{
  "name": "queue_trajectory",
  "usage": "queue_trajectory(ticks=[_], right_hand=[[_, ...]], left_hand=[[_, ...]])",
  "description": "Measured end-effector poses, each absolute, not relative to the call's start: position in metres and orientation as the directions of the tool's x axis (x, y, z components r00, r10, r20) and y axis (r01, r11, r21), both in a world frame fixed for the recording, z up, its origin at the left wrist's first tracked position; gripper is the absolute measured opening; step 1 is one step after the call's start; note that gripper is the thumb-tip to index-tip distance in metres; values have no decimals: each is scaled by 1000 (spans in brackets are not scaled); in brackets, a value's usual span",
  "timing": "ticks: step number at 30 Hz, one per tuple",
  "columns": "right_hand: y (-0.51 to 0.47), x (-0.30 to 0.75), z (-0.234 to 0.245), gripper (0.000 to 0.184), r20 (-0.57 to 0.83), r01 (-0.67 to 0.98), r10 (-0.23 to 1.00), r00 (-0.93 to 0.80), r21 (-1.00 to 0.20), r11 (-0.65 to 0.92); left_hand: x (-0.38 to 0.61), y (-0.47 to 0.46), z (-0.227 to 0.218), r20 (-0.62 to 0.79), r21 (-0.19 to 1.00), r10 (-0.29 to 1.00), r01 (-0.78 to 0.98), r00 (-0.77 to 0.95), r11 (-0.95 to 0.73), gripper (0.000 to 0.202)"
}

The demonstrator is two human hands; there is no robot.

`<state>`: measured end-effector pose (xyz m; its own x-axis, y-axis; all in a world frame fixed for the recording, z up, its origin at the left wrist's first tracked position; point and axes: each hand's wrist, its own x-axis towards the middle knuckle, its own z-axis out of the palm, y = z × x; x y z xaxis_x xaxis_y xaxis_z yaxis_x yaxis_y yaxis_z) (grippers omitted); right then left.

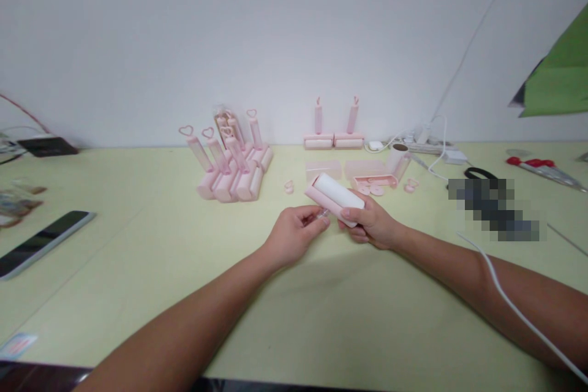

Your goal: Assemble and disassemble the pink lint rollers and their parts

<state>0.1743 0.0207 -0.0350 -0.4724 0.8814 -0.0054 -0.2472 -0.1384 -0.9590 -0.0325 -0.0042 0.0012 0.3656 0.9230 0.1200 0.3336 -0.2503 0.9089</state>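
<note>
My right hand [374, 223] is closed around a lint roller [340, 194], a white roll seated in a pale pink holder, tilted above the table. At the holder's lower left side, the fingers of my left hand [294, 234] pinch a small clear piece [323, 213], too small to make out well. Behind my hands lie pink covers [323, 169], an open pink holder [374, 180] and a standing white roll [397, 158]. Small pink heart-shaped pieces [289, 186] [411, 185] rest on either side.
Several lint rollers with heart-topped handles [236, 180] stand grouped at left; two more [334, 141] stand by the wall. A phone [43, 242] lies far left. At right are a blurred dark object [498, 211], red-handled scissors [537, 165] and a white cable [509, 303] crossing my right forearm.
</note>
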Motion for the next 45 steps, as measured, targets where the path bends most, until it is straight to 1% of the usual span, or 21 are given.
queue_trajectory(ticks=[7,13,15,20,26,34,40,45], right_hand=[[20,173,-36,44,-4,-241,891,-454,-962,-126],[16,170,-35,48,27,-232,900,-434,-969,-83],[15,170,-35,48,38,-234,901,-432,-970,-71],[15,170,-35,45,29,-242,893,-450,-966,-90],[13,170,-33,43,15,-242,882,-471,-964,-113],[10,168,-32,43,19,-246,884,-467,-963,-109],[8,168,-32,39,30,-263,877,-480,-958,-111],[9,166,-36,39,77,-262,894,-442,-964,-46]], left_hand=[[-32,-4,0,87,931,931,303,355,-203,28],[-32,-4,-2,-23,959,936,271,352,-78,31],[-32,-4,-3,-38,962,938,267,345,-60,32],[-31,-5,-2,18,945,937,299,349,-129,30],[-31,-8,1,110,881,930,400,350,-254,27],[-31,-8,-4,109,831,950,497,294,-249,31],[-30,-11,-1,168,800,946,523,276,-294,29],[-30,-9,5,193,787,935,523,297,-329,27]])
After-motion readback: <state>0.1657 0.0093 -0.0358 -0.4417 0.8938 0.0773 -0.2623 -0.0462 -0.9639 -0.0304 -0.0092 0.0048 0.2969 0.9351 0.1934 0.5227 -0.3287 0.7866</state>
